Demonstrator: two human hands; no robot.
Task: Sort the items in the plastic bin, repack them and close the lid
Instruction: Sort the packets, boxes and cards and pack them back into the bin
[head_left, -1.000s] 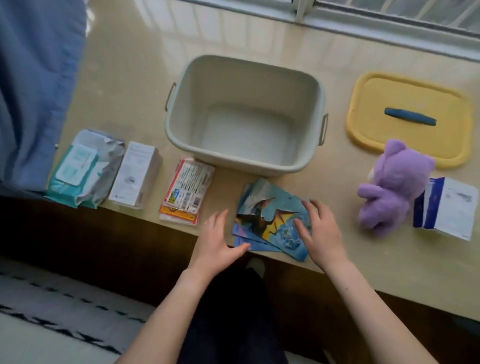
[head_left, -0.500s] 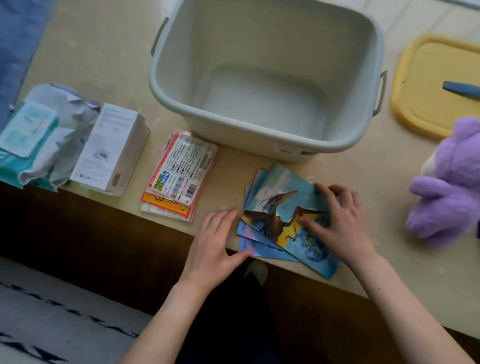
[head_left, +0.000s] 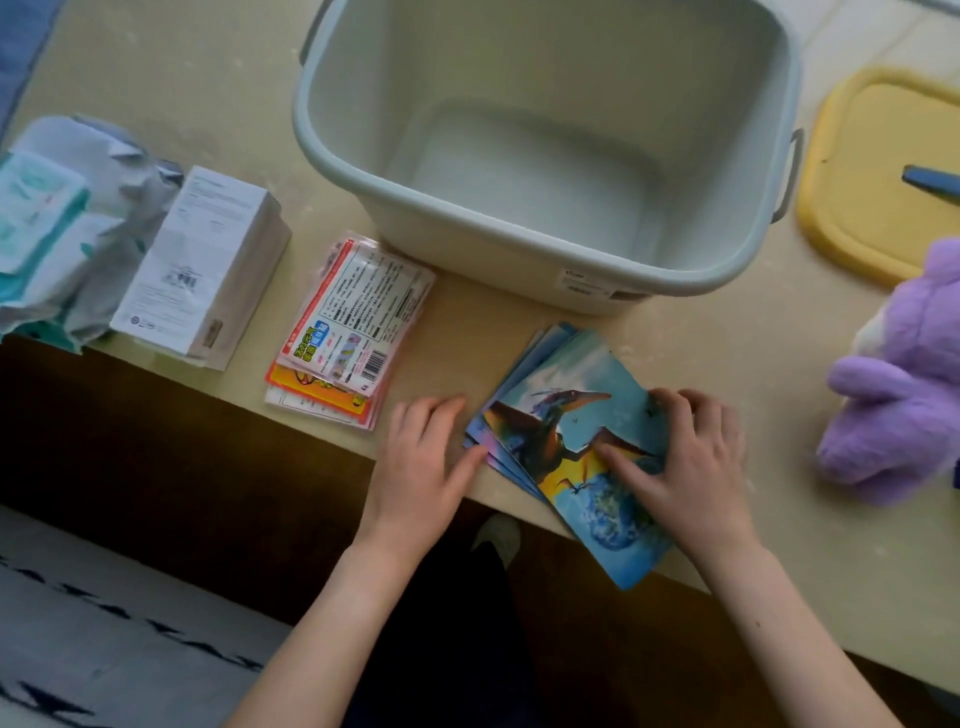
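Fingers of right hand (head_left: 691, 462) press flat on cards (head_left: 576, 447) (fanned); left hand (head_left: 423, 457) spread, touching their edge.

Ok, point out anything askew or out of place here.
The cards are fanned out unevenly and sit skewed, with a corner overhanging the table edge; the left hand and right hand are on them. The packets are loosely stacked. The bin is empty, its lid off beside it.

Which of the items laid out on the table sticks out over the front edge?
The stack of dinosaur cards under both hands: its lower corner overhangs the table edge. The white box and the sticker packets lie fully on it.
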